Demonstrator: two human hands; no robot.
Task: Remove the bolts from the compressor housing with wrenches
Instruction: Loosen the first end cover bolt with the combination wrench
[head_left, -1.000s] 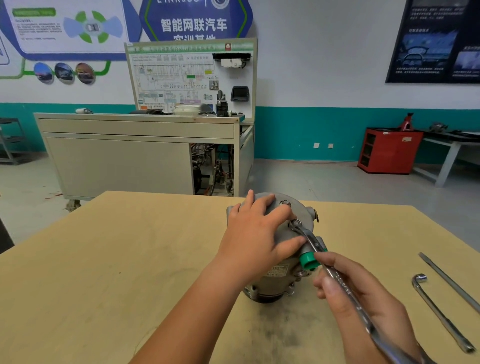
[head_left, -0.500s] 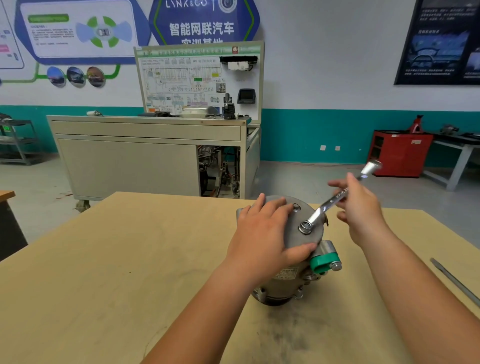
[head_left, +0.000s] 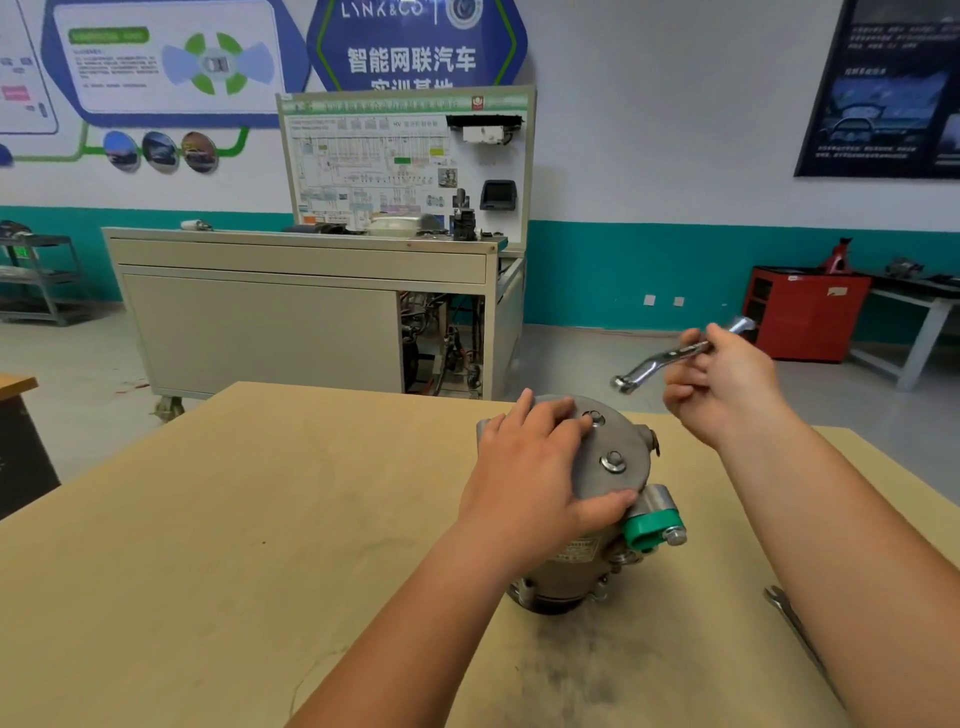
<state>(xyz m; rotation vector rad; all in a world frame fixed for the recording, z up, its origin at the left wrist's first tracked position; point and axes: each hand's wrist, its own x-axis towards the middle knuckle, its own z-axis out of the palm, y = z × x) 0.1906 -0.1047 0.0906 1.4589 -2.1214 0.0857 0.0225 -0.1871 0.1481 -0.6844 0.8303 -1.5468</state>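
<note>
Atop housing (head_left: 576, 564), two bolts (head_left: 613, 462); right hand (head_left: 722, 395) grips one wrench (head_left: 654, 364).

You have one compressor housing (head_left: 623, 488), centre, with two top bolts (head_left: 613, 461). Two wrenches: raised wrench (head_left: 654, 364), table wrench (head_left: 789, 618) lower right.

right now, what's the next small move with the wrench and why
Probably lower the wrench so its ring end drops over the nearer bolt: the right hand holds it in the air clear of the compressor housing, the bolt sits in the cover, and the left hand braces the housing.
</note>
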